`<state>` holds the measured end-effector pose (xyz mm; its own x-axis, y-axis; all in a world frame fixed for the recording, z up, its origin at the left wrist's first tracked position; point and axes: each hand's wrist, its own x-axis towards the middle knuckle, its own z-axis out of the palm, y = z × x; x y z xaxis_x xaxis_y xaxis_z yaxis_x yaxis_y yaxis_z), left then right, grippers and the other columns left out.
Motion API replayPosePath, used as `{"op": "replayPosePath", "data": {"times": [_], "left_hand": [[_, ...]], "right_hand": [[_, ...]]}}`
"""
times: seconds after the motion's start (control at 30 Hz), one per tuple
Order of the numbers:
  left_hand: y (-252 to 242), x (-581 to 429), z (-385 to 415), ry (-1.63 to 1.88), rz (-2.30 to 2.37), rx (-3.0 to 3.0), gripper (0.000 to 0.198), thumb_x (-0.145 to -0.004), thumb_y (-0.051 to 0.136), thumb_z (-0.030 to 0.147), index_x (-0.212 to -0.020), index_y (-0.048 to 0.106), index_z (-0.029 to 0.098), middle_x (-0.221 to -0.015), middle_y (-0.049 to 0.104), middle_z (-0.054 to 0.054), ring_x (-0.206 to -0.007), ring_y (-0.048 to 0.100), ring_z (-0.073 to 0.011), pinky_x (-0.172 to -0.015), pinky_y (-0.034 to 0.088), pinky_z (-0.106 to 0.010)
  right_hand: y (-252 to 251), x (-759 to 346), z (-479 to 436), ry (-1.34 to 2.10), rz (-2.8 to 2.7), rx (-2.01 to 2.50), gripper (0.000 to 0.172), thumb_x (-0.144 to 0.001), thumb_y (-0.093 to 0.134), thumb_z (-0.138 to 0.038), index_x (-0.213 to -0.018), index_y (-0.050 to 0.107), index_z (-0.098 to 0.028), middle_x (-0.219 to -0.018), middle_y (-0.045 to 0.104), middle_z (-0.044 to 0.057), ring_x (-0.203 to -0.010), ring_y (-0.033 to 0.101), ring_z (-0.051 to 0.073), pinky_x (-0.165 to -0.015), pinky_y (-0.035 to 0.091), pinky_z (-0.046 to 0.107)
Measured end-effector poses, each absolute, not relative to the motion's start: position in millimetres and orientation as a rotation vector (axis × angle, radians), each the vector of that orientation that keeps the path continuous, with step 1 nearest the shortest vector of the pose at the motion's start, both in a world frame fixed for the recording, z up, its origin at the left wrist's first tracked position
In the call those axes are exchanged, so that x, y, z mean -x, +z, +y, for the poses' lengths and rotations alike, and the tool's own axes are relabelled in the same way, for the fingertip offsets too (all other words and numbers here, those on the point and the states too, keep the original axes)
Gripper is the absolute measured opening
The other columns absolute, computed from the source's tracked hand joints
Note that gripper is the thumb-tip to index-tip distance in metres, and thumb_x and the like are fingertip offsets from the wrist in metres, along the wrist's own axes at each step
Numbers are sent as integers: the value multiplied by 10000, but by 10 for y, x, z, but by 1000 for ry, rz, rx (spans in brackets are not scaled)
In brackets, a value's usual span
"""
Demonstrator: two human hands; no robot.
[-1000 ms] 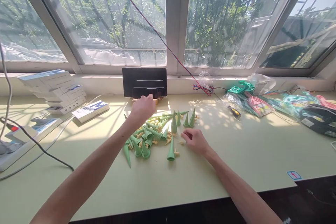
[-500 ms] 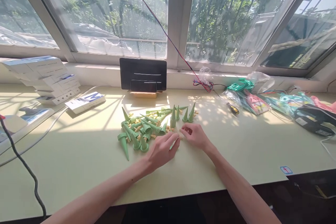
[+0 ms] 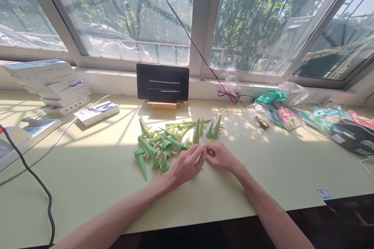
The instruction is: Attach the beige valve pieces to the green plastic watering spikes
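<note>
My left hand (image 3: 189, 164) and my right hand (image 3: 221, 156) meet fingertip to fingertip just in front of a pile of green plastic watering spikes (image 3: 166, 142). Both are closed in a pinch around a small beige valve piece (image 3: 205, 149), mostly hidden by the fingers. Small yellow-beige valves lie mixed among the spikes. Beyond my hands, several spikes stand point up, among them a tall one (image 3: 196, 132) and another at the right end (image 3: 217, 126). One spike (image 3: 140, 162) lies at the left with its tip toward me.
A black tablet (image 3: 163, 79) and a phone (image 3: 162, 96) lean on a small stand behind the pile. White boxes (image 3: 55, 81) are stacked at the left, near a cable (image 3: 37, 186). Screwdriver (image 3: 262, 122), bagged items (image 3: 286, 116) and a black pouch (image 3: 353, 136) lie at the right.
My right hand has moved in to meet my left, and its fingers have closed. The whole view has shifted slightly; the spikes stay where they were.
</note>
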<state>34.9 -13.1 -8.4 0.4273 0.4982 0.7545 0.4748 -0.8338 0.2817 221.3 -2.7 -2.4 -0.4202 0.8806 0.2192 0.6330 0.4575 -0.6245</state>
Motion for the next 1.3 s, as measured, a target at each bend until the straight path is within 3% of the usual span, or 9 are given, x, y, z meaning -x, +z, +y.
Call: {"op": "replayPosePath", "data": {"times": [0.33, 0.67, 1.03, 1.3], "left_hand": [[-74, -322, -172, 1438, 1053, -2340, 159, -961, 483, 173, -815, 544, 184, -688, 468, 30, -541, 417, -74, -521, 382, -197], [-79, -241, -122, 1304, 1153, -2255, 106, -980, 499, 256, -981, 588, 197, -794, 554, 25, -520, 431, -67, -542, 379, -212], [-51, -203, -102, 1340, 1080, -2260, 144, -984, 487, 216, -912, 611, 194, -770, 560, 17, -599, 470, -86, -582, 380, -209], [-22, -222, -118, 1412, 1087, -2260, 121, -969, 507, 209, -900, 602, 186, -735, 523, 29, -510, 400, -64, -516, 353, -201]], "right_hand": [[-42, -2171, 1, 682, -2061, 1267, 119, -886, 537, -218, -785, 583, -174, -675, 592, -7, -590, 472, 116, -569, 370, 242], [16, -2053, -51, 629, -1888, 1042, 124, -940, 537, -269, -880, 608, -186, -725, 607, 0, -572, 490, 109, -546, 413, 230], [-36, -2007, -63, 659, -1900, 949, 90, -931, 584, -259, -967, 636, -195, -843, 663, 22, -562, 565, 97, -550, 480, 226], [-8, -2004, -61, 581, -1848, 975, 98, -931, 588, -267, -941, 649, -192, -757, 661, 11, -539, 575, 110, -547, 483, 240]]}}
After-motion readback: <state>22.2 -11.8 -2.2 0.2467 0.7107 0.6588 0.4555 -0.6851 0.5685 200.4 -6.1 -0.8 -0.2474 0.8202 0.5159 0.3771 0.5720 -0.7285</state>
